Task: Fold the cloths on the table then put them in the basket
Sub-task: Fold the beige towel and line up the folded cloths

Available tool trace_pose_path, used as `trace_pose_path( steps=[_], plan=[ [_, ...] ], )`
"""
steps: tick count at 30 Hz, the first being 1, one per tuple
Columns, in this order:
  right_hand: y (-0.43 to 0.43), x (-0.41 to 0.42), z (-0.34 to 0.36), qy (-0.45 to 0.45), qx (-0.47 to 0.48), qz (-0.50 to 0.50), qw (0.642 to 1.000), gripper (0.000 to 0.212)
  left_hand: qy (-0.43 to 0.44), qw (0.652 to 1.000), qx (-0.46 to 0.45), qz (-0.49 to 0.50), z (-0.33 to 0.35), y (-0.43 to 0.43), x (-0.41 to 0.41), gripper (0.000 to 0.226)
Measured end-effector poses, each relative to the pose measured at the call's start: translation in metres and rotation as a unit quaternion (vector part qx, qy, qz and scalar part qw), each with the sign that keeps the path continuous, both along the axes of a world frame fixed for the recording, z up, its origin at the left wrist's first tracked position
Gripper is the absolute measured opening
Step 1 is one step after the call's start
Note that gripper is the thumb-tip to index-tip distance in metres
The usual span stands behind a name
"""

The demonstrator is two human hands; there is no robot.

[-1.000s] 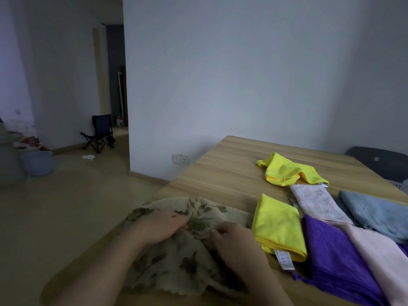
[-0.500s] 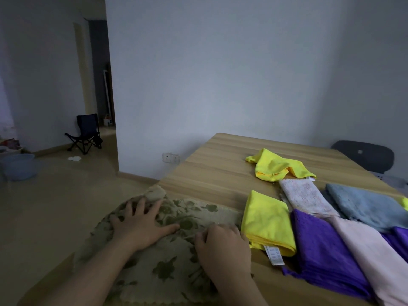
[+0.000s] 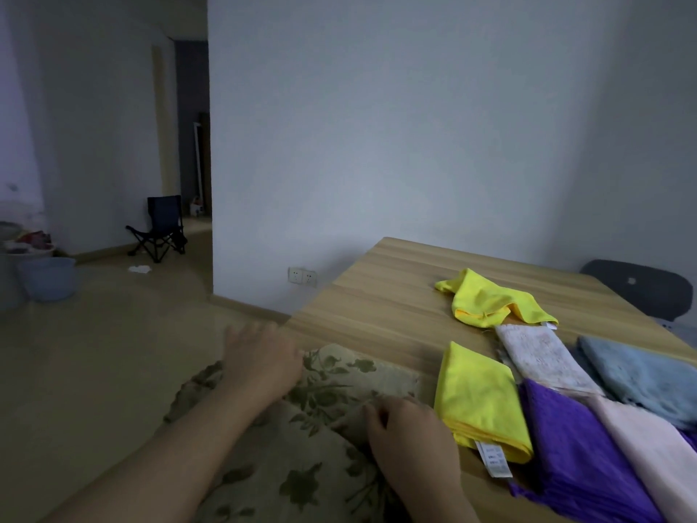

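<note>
While the beige flowered cloth (image 3: 339, 375) gets flattened, folding waits.
Flat left hand (image 3: 264, 364) slid to ten o'clock; right hand (image 3: 415, 443) pinches cloth.

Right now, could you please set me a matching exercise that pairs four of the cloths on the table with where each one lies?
Things:
1. floral cloth
2. folded yellow cloth
3. crumpled yellow cloth
4. purple cloth

Places:
A. farthest from the person
B. under the right hand
C. partly covered by the pale pink cloth
D. white tag showing at its near end

Pairs: 1-B, 2-D, 3-A, 4-C.
</note>
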State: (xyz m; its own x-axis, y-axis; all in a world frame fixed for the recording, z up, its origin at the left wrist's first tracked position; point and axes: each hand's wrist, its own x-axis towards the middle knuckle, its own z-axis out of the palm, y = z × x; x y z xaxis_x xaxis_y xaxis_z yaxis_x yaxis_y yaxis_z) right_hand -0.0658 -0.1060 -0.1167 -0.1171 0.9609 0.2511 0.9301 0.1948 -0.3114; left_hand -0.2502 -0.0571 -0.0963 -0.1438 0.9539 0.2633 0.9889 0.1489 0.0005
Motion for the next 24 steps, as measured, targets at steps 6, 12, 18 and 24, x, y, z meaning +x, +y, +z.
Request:
trace_pose_path(
  steps=[6, 12, 18, 24],
  plan=[
    [0.004, 0.002, -0.004, 0.005, -0.035, 0.008, 0.999, 0.019, -0.080, 0.952, -0.232, -0.181, -0.036, 0.013, 0.029, 0.052],
    [0.003, 0.006, -0.002, -0.010, -0.042, -0.027, 0.999, 0.027, -0.128, 0.974, -0.186, 0.005, -0.029, 0.018, 0.025, 0.070],
    [0.001, -0.002, 0.004, 0.001, 0.016, 0.014, 1.000, 0.023, -0.123, 0.967, -0.142, -0.169, -0.007, 0.008, 0.029, 0.022],
    [-0.001, -0.007, -0.009, -0.018, -0.036, 0.022, 0.999, 0.043, -0.014, 0.949, -0.290, -0.121, 0.001, 0.007, 0.014, 0.053]
  ],
)
